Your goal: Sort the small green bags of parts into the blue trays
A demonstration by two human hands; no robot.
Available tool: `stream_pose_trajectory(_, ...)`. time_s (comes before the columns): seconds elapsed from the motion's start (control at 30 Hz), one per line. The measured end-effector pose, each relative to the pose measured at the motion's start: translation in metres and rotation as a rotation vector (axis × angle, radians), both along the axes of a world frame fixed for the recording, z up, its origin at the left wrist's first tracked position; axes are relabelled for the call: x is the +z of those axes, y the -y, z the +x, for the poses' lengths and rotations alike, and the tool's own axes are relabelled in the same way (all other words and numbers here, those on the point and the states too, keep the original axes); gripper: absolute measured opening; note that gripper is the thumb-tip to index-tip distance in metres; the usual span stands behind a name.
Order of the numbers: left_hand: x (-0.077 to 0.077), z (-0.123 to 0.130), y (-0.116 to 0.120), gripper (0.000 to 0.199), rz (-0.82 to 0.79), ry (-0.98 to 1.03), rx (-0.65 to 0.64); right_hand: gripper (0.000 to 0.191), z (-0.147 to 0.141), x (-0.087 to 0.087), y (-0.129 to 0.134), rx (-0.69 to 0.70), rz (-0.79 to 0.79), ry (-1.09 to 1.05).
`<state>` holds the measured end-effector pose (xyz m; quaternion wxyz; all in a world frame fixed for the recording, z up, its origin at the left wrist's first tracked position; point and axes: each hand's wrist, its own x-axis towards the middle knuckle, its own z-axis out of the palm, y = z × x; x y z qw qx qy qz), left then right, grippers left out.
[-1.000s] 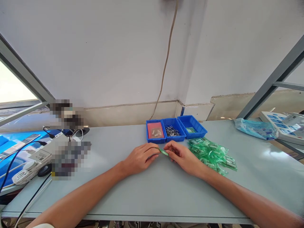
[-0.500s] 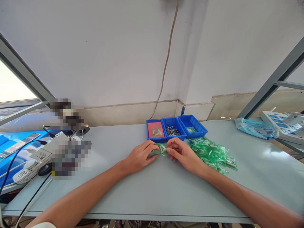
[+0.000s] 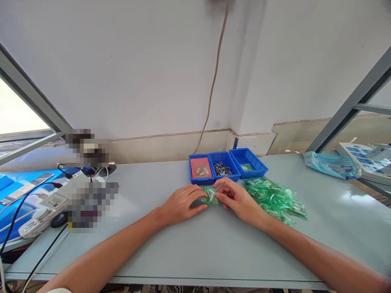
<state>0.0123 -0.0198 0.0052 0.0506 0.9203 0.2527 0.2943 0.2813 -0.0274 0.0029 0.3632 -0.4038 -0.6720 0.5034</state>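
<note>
Head view: holding a small green packet (image 3: 209,196) by its right edge with the right hand (image 3: 237,202), touching its left side with the left hand (image 3: 182,204); cannot tell whether gripping there. Before the blue trays (image 3: 227,178), could slip from a loose pinch or stray into the green pile (image 3: 271,196).
</note>
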Motion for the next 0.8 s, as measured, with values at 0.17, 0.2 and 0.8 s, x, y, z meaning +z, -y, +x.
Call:
stream_pose_trajectory(0.17,0.000,0.001,0.000,0.019,0.068,0.031,-0.018,0.037,0.001,0.002,0.001,0.012,0.014,0.037)
stream_pose_trajectory(0.2,0.000,0.001,0.000,0.018,0.072,0.035,-0.019,0.037,0.002,0.002,0.001,0.013,0.014,0.038)
stream_pose_trajectory(0.8,-0.004,0.000,-0.003,0.025,0.099,0.069,-0.005,0.017,0.000,-0.001,0.006,0.058,0.150,0.210)
